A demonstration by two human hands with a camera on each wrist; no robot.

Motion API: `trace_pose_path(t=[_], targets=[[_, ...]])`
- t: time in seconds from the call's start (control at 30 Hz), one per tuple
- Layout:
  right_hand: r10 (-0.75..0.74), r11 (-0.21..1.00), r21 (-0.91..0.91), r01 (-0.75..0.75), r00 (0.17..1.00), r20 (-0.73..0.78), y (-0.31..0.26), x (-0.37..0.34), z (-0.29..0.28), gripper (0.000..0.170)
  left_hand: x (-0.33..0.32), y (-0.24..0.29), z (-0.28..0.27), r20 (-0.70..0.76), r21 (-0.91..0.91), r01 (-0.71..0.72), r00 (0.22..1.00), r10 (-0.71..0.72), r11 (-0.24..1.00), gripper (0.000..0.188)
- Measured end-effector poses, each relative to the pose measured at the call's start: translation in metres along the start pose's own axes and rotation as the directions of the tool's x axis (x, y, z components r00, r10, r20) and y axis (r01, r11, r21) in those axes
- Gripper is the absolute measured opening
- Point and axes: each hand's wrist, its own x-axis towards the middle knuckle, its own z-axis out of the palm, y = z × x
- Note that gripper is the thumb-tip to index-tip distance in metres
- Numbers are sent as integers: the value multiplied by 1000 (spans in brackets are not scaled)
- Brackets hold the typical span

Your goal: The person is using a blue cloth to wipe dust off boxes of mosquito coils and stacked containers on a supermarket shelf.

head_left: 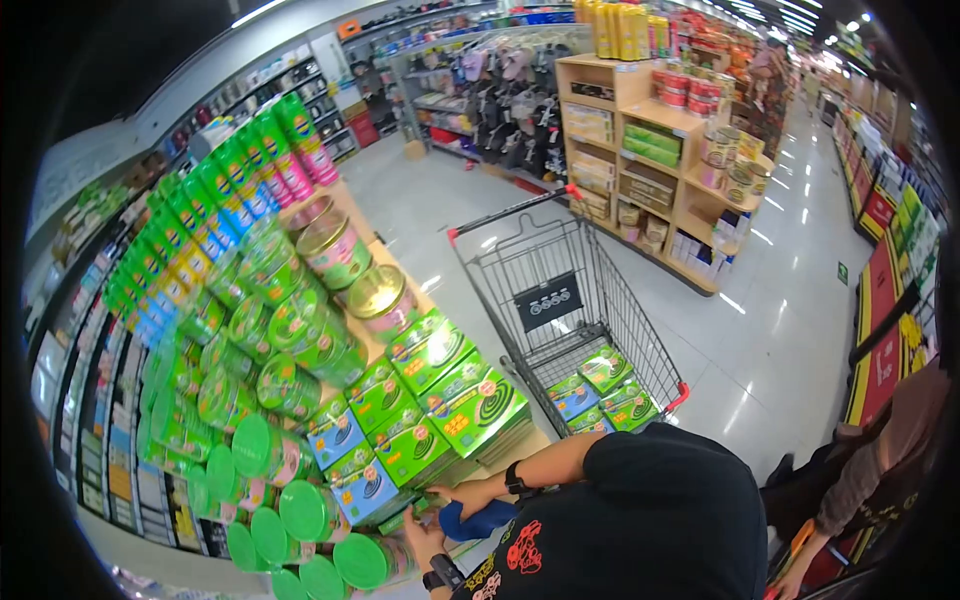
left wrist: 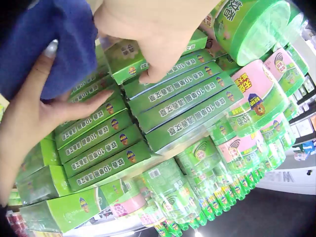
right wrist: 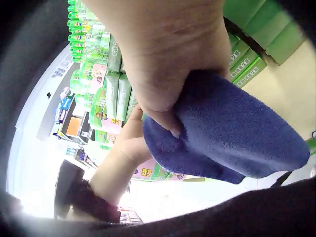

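Bright supermarket aisles with a glossy pale floor surround a wooden counter (head_left: pixel 352 203), stacked with mosquito-coil boxes toward the edge nearest the person and with tall spray bottles (head_left: pixel 250 155) along its far end. The left hand (head_left: pixel 425 540) seems to pinch a loose green box (left wrist: pixel 123 61), one fingertip pressed against its side while the fingers beyond are partly hidden. That box sits at a slant over the tops of the boxed rows (left wrist: pixel 185 101), close to the near edge; whether the rows bear its weight, I cannot tell. The right hand (head_left: pixel 468 495) grips a bunched blue cloth (head_left: pixel 485 522) under its thumb, forefinger stretched out along the neighbouring boxes. More boxes (head_left: pixel 605 368) lie in the shopping cart (head_left: pixel 550 300), just beyond the counter's corner. With the right hand's palm taken up by cloth, it could probably give only weak help, so a slip of the left fingertips might let the box drop into the gap between the rows. A loose fold of cloth could also snag a carton corner and drag it out of line. Round tubs with green lids (head_left: pixel 310 510) crowd beside the left hand; a careless swing of that wrist might topple one over the edge, and pushing hard on the upright rows could make them lean.
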Motion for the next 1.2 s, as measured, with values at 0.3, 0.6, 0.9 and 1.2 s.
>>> trace_pose_path(t=[0.3, 0.6, 0.9, 1.2], targets=[[29, 999, 7, -31, 979, 201, 8, -3, 2, 107, -28, -26, -11, 339, 685, -558, 813, 473, 468, 55], [56, 998, -41, -51, 991, 120, 53, 5, 13, 91, 10, -16, -21, -58, 519, -309, 918, 393, 797, 42], [151, 988, 26, -150, 988, -42, 62, -22, 8, 83, 22, -8, -23, 692, 692, -711, 606, 392, -122, 35], [321, 939, 134, -317, 947, -10, 61, -17, 3, 84, -72, -51, 24, 463, 872, -466, 688, 559, -149, 46]])
